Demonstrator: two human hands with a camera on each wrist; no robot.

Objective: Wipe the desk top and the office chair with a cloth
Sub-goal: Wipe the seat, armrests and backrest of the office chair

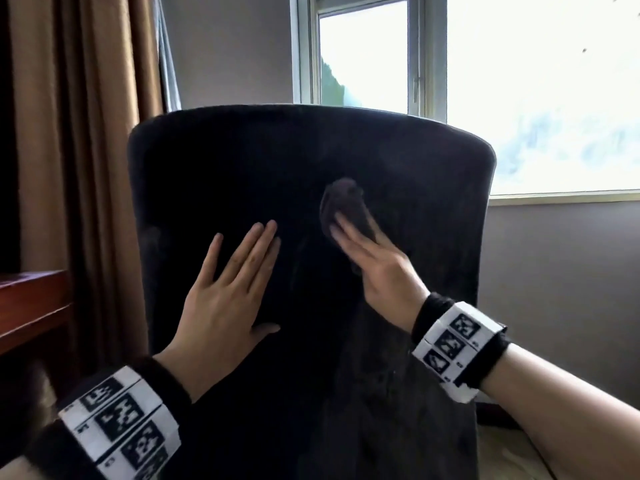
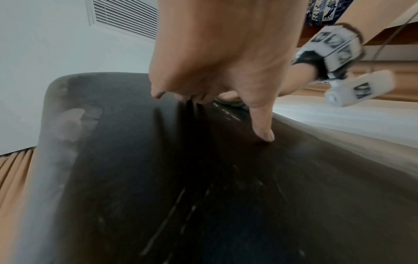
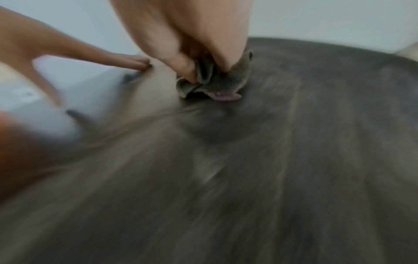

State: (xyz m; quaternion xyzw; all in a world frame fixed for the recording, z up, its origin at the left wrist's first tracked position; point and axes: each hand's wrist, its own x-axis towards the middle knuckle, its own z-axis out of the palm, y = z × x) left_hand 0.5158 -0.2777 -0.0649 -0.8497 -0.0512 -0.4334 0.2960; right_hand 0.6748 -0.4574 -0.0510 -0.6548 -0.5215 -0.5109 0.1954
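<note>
The dark office chair's backrest [image 1: 242,174] fills the middle of the head view and faces me. My left hand [image 1: 239,265] lies flat on it left of centre, fingers straight and together, thumb spread. My right hand [image 1: 374,261] presses a dark grey cloth [image 1: 341,202] against the backrest right of centre. In the right wrist view the cloth [image 3: 217,84] is bunched between thumb and fingers of the right hand [image 3: 181,35], on the blurred backrest [image 3: 294,160]. The left wrist view shows the left hand [image 2: 214,53] with its thumb tip touching the backrest [image 2: 158,178].
A reddish wooden desk edge [image 1: 31,306] juts in at the left, with a brown curtain [image 1: 86,133] behind it. A bright window [image 1: 519,98] and grey wall stand behind the chair. A ceiling vent [image 2: 124,17] shows overhead.
</note>
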